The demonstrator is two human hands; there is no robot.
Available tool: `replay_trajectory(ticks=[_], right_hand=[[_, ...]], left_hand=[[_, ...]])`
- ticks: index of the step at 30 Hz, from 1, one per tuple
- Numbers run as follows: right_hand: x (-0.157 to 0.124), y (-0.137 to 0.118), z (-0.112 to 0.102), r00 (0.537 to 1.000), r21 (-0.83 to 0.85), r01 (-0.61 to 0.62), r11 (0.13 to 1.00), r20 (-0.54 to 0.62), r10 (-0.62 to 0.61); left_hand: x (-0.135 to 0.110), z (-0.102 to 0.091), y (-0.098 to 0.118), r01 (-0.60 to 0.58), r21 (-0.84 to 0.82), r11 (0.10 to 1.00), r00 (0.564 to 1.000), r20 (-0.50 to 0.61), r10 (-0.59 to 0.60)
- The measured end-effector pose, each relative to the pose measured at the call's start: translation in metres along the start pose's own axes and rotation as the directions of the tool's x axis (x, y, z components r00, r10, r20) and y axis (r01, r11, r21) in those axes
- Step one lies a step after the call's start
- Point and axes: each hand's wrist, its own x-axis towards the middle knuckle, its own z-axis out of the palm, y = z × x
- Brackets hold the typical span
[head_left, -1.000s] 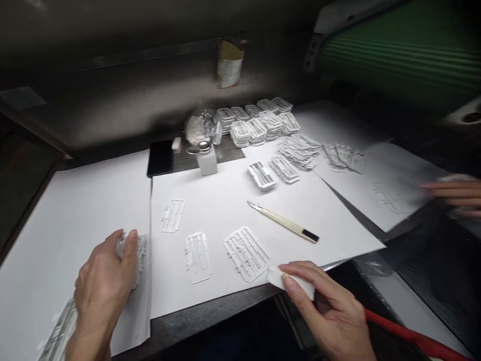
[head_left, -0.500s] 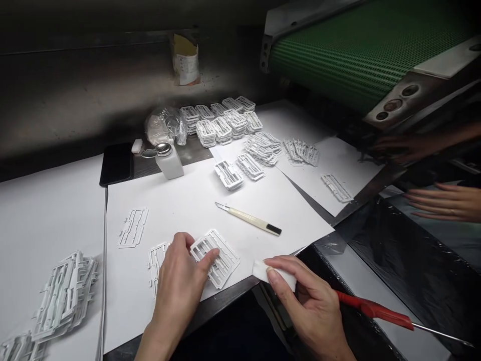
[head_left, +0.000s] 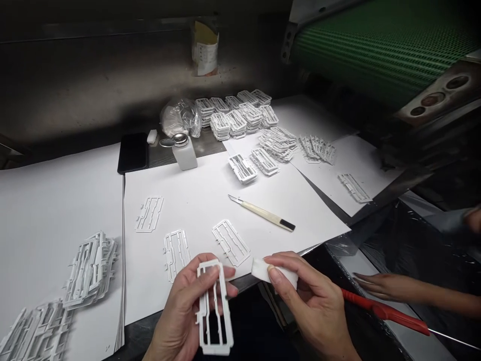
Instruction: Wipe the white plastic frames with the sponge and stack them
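Observation:
My left hand [head_left: 180,306] grips a white plastic frame [head_left: 227,321], thumb on its face and fingers behind, held up at the table's front edge. Between the thumb and fingers of my right hand [head_left: 311,301] is a white sponge block [head_left: 259,269], apart from the frame. Single frames lie flat on the white paper [head_left: 195,200]: one just beyond my hands [head_left: 231,242], one beside my left hand [head_left: 176,254], another farther left [head_left: 149,214]. A craft knife [head_left: 263,212] rests on the paper, blade pointing left.
Stacked frames stand at the back [head_left: 236,123] and left [head_left: 90,268]. A white pump bottle [head_left: 185,154], black phone [head_left: 133,153] and plastic bag [head_left: 180,118] sit behind. A red-handled tool [head_left: 387,311] and another person's hand [head_left: 391,287] are right, below a green conveyor [head_left: 376,50].
My left hand has lifted a frame off the paper toward me, uncovering one beneath. My right hand still holds the sponge. The other person's hand has moved nearer and lower.

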Motion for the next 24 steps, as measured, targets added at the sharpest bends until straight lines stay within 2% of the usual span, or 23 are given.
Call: replay_trajectory(ticks=[4,9,14,19,24], right_hand=[[0.003,-0.006,0.006,1.000,0.000,0.019,1.000,0.019,-0.019],[0.003,-0.011,0.011,0.999,-0.013,0.020,1.000,0.028,-0.020],[0.003,-0.012,0.015,0.998,0.007,0.009,1.000,0.062,-0.009],[0.003,-0.019,0.031,0.980,0.072,0.071,0.995,0.181,-0.083],[0.007,-0.028,0.040,0.916,0.012,0.179,0.984,0.363,-0.171]], left_hand=[[-0.004,-0.007,-0.008,0.089,-0.034,0.996,0.995,0.048,-0.087],[-0.009,-0.006,-0.010,0.155,-0.067,0.986,0.987,0.060,-0.151],[-0.012,-0.006,-0.009,0.144,0.009,0.989,0.989,0.032,-0.145],[-0.010,-0.012,-0.016,0.196,0.048,0.979,0.978,-0.078,-0.192],[-0.008,-0.022,-0.024,0.187,0.005,0.982,0.968,-0.170,-0.184]])
